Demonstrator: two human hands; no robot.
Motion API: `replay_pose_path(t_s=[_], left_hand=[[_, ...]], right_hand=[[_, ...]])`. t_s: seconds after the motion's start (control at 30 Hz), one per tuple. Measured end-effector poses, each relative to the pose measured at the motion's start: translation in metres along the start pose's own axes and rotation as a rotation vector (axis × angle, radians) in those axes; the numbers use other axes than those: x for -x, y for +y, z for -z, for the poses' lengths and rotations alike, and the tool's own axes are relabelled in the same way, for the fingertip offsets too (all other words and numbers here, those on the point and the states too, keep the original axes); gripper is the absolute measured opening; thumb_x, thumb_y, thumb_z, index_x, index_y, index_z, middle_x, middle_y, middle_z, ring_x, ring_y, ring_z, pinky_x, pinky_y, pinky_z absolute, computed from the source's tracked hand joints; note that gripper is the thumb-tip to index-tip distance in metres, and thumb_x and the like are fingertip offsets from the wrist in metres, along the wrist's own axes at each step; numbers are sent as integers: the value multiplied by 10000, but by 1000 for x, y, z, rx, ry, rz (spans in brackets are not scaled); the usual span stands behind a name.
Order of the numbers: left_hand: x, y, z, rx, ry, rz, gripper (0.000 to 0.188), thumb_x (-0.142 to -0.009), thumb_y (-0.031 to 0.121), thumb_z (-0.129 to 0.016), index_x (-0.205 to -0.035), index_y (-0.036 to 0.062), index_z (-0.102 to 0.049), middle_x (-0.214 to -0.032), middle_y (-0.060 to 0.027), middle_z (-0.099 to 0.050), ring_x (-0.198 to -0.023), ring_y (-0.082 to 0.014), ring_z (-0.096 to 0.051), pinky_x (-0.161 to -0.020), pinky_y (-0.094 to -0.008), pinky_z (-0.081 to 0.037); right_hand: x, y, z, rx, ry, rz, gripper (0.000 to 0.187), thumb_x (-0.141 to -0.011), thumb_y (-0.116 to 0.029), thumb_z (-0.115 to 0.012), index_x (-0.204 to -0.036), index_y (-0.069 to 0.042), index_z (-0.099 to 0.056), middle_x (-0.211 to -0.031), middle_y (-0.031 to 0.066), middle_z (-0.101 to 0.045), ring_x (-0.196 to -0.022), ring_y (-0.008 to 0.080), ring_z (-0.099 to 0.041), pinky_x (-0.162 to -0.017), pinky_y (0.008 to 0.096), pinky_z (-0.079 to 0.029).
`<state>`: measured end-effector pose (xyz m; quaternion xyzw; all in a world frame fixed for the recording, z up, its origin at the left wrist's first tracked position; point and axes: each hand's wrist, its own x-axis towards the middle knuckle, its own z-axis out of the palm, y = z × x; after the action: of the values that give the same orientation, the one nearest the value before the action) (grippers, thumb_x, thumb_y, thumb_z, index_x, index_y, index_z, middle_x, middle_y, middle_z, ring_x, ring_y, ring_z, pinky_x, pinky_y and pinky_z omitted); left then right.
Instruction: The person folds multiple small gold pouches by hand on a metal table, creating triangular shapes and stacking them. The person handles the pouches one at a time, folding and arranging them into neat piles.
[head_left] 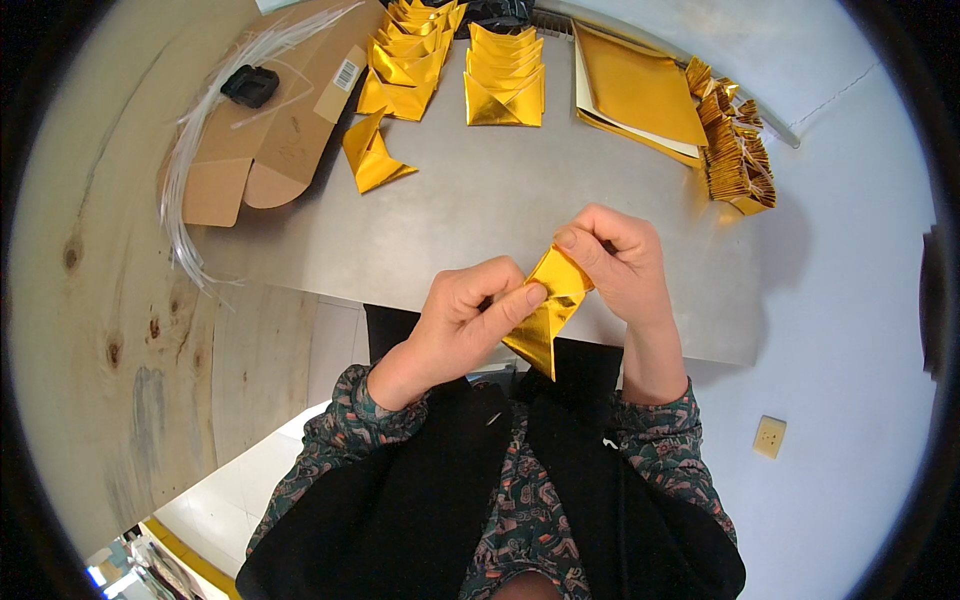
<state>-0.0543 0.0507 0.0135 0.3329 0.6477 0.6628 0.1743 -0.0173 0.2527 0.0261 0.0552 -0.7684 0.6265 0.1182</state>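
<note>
A folded piece of gold foil paper (545,325) is held between both hands at the near edge of the grey table. My left hand (462,312) pinches its left side, thumb lying on top of the fold. At its upper right end, my right hand (622,262) grips the paper between thumb and fingers. The lower end of the paper narrows to a point over my lap. Beyond my hands, a single folded gold piece (374,158) lies on the table, near two rows of overlapping folded gold pieces (504,85).
A stack of flat gold sheets (640,85) lies at the far right, beside bundled pleated gold paper (738,150). On the left are an opened cardboard box (270,150), clear plastic strips (185,190) and a black plastic piece (250,86). A wall bounds the right side.
</note>
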Motion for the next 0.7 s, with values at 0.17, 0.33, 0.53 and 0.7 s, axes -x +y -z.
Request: replay_pose_path(t_s=[0.17,0.33,0.53,0.7], left_hand=[[-6,-11,-4,-28,248,-36,268,-990,162,-630,-772,37,-535,-632,54,-422,-613,-24,-358,-523,-215,-319],[-19,-17,2,-83,439,-142,237,-989,142,-629,-795,36,-544,-635,59,-435,-605,-20,-346,-513,-206,-316],[-21,-16,-9,-175,454,-198,209,-979,116,-634,-809,32,-545,-620,26,-472,-591,-30,-393,-506,-207,-354],[-20,-15,-6,-311,493,-276,208,-978,102,-628,-814,28,-525,-638,11,-476,-589,-29,-402,-495,-210,-354]], right_hand=[[-3,14,3,-107,304,-43,147,-961,-167,-645,-914,-28,-640,-784,-25,-581,-723,38,-521,-612,202,-423],[19,10,-12,-374,45,-254,166,-955,-176,-664,-995,-23,-614,-812,-23,-582,-746,48,-543,-641,207,-454],[24,9,-40,-456,-102,-295,157,-953,-159,-674,-945,-22,-596,-774,-26,-577,-645,31,-529,-554,187,-425],[21,8,-41,-352,-76,-259,159,-962,-150,-662,-899,-21,-594,-713,-24,-564,-573,36,-506,-514,201,-410]])
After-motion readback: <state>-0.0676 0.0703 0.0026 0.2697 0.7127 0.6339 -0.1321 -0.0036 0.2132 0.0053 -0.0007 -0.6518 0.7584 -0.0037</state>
